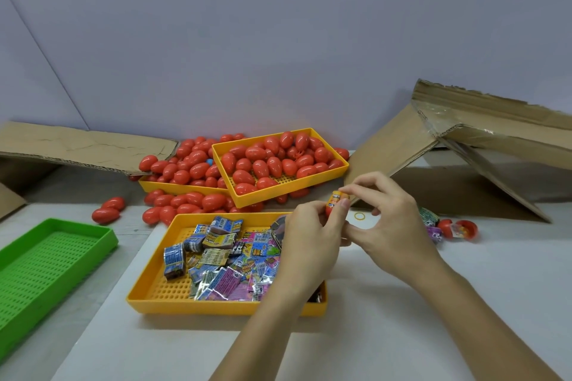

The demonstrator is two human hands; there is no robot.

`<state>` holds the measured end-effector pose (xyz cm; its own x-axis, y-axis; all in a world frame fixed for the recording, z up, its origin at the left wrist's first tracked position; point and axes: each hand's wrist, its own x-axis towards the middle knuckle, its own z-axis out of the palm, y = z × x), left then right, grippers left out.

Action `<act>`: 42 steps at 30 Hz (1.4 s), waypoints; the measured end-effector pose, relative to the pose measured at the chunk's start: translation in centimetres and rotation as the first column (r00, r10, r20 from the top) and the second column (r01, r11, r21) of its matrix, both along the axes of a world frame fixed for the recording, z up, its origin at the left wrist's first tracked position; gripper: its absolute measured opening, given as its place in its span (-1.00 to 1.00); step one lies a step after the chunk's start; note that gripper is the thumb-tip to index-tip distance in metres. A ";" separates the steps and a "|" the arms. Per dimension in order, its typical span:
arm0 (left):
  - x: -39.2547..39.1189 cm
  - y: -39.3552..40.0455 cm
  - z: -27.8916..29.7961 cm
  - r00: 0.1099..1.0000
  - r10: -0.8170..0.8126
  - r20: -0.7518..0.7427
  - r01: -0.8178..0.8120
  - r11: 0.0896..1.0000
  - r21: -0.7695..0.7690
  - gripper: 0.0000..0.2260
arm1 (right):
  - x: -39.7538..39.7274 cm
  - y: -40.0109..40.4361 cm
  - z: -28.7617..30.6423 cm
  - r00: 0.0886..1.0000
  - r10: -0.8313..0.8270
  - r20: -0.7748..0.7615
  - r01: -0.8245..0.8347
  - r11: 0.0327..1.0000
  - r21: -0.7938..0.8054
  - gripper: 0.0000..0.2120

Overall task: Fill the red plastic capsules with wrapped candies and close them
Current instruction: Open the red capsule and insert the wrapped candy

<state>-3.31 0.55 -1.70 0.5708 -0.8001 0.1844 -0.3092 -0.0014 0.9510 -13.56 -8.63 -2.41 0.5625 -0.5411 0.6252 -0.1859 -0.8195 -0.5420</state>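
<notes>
Above the white tabletop (402, 303) and the near yellow plastic tray (161, 297) of wrapped candies (216, 257), your left hand (312, 241) grips a red plastic capsule half (328, 210); your right hand (393, 226) pinches the rolled orange candy (336, 197) into it. You're filling; next, push it fully in and cap it.

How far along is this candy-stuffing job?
Closed red capsules heap a yellow tray at the back. The left hand and right hand are working a wrapped candy into one capsule now. Many candies wait in the near tray.
</notes>
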 end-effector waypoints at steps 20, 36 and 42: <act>-0.1 0.0 -0.4 0.917 0.136 0.376 -0.166 0.985 0.047 -0.72 | 0.4 1.0 0.2 0.999 0.050 -0.004 -0.050 0.990 -0.130 -0.62; -0.7 0.4 0.2 0.893 0.192 0.407 -0.241 0.968 0.072 -0.67 | 0.4 1.3 0.0 0.996 -0.039 -0.083 0.025 0.987 -0.157 -0.60; -0.4 0.4 0.2 0.946 0.146 0.290 -0.175 0.982 0.076 -0.63 | 0.4 1.1 0.1 0.999 0.017 -0.032 -0.021 0.994 -0.107 -0.58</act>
